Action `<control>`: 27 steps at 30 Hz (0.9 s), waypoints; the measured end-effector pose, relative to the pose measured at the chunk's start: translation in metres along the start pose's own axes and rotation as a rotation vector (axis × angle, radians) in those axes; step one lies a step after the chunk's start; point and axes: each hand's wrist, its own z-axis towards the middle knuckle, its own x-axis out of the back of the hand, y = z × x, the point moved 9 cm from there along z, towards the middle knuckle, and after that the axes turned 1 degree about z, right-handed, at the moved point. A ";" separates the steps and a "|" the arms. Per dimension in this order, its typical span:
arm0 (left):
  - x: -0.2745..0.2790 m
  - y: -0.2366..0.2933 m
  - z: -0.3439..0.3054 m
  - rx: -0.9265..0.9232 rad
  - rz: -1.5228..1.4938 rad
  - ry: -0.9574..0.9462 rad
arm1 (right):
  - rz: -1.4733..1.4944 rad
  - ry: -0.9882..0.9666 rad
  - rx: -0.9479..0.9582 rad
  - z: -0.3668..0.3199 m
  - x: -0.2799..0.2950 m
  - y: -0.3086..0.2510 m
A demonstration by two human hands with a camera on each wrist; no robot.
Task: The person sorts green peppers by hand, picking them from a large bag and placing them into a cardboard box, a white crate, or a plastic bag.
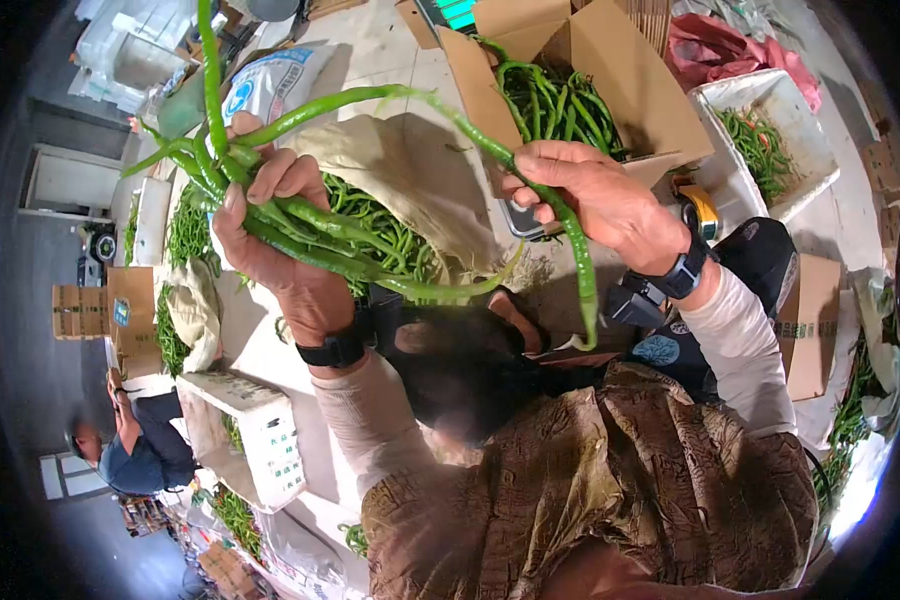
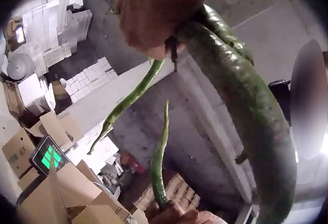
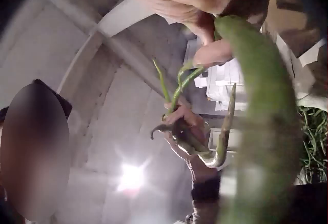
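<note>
In the head view my left hand (image 1: 275,230) grips a bunch of long green chili peppers (image 1: 320,250), their tips and ends sticking out on both sides. My right hand (image 1: 610,205) pinches a single long chili pepper (image 1: 578,265) between thumb and fingers; its stalk end hangs down and its thin tip points toward the bunch, overlapping another pepper in this view. Close to the left wrist camera, a thick curved pepper (image 2: 251,111) hangs from the left hand (image 2: 159,19). The right wrist view has the right hand's pepper (image 3: 266,106) large in front.
Below the hands lies an open cloth sack (image 1: 420,170) of green peppers. A cardboard box (image 1: 650,80) of peppers stands ahead, with a white foam box (image 1: 820,170) to its right. An emptier foam box (image 1: 260,440) and a seated person (image 1: 145,440) are at left.
</note>
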 end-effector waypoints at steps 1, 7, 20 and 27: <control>0.001 -0.002 -0.001 0.005 -0.009 -0.007 | 0.022 -0.001 -0.014 -0.004 0.002 -0.003; 0.013 -0.016 -0.007 -0.015 -0.027 0.093 | 0.090 0.031 0.033 -0.012 0.024 -0.016; 0.019 -0.047 -0.015 0.053 -0.128 0.106 | -0.813 0.288 0.515 0.025 0.087 -0.155; 0.021 -0.080 -0.015 0.201 -0.085 0.157 | -1.292 -0.117 0.374 0.014 -0.052 -0.086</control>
